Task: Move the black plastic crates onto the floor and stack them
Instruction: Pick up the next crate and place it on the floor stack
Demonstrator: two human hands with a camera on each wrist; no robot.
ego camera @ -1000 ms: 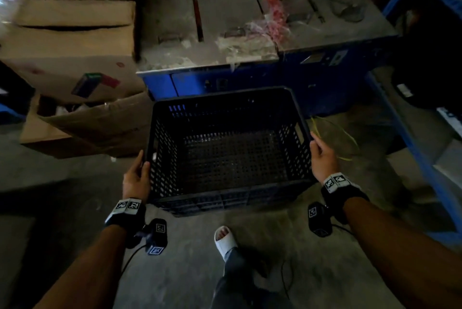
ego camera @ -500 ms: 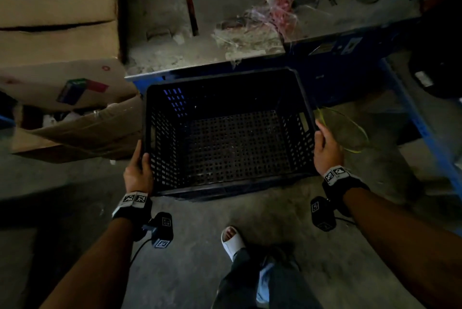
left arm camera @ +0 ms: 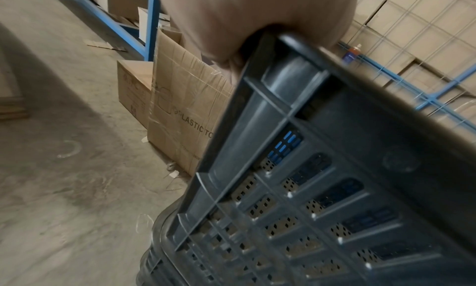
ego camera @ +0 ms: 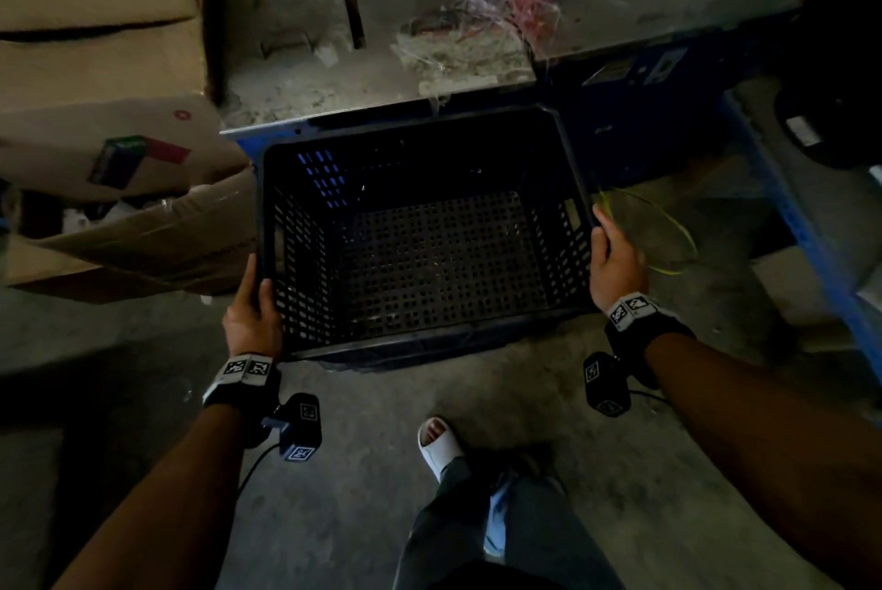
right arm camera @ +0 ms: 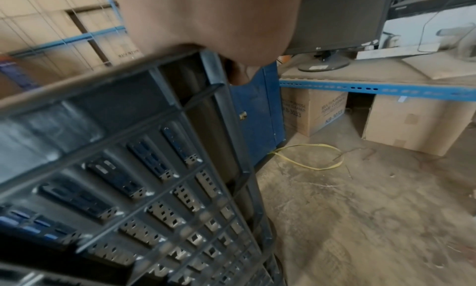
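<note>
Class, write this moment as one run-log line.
left hand: grips crate's left rim | right hand: grips right rim | black crate: empty, over a lower crate

The crate [ego camera: 420, 255] sits between the 2 hands: the left hand [ego camera: 250, 319] grips its left rim, the right hand [ego camera: 615, 262] its right rim. Beyond the fingers [ego camera: 602, 226] stands the desk [ego camera: 429, 7], with a tangle of wires [ego camera: 515, 2] on it. Left of the left hand lie cardboard boxes [ego camera: 110, 150]. Just right of the right hand, a strap loop [ego camera: 668, 236] lies on the floor [ego camera: 382, 470]. Another crate [left arm camera: 165, 249] sits beneath the held one.
</note>
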